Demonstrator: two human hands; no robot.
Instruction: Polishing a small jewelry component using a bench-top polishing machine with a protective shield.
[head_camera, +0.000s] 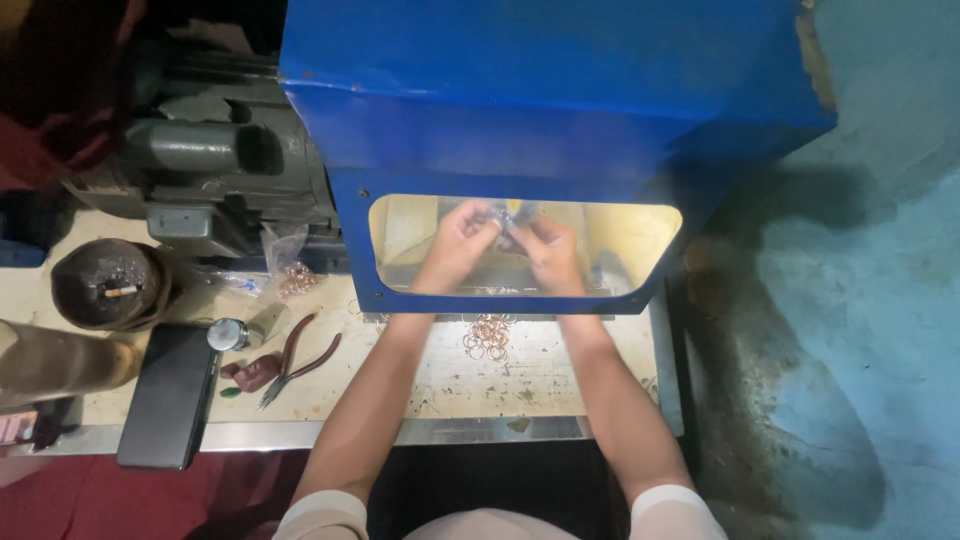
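Blue sheet-metal hood (545, 90), one, fills the upper middle of the view and is cut off by the top edge; its paint is chipped at the upper right corner. A single rounded window (620, 240) in its front shows a yellow-lit inside, and what lies deeper in is hard to make out. To its left stands one grey-green machine body (215, 160) with a round dark bore, its upper part lost in shadow. One pale, stained worktable (540, 385) carries everything, with a metal front edge and a blue-green floor (880, 330) to the right.

Two forearms reach through the window. The left hand (458, 250) and the right hand (550, 252) are together inside the hood, fingertips pinched on a small shiny piece (508, 218); it is too small and glare-washed to tell what it is or which hand bears it.

Left on the table lie one black flat phone-like slab (170, 395), one round dark bowl (105, 285) with a cigarette end in it, one brown sleeve-like shape (60, 362) cut by the left edge, and one pair of red-handled pliers (300, 358). One clear plastic bag (290, 262) holds copper-coloured rings, too tangled to count. One loose heap of copper rings (488, 338) lies just below the window, between the forearms; their number cannot be told either. One small silver cap (227, 334) sits beside the pliers.
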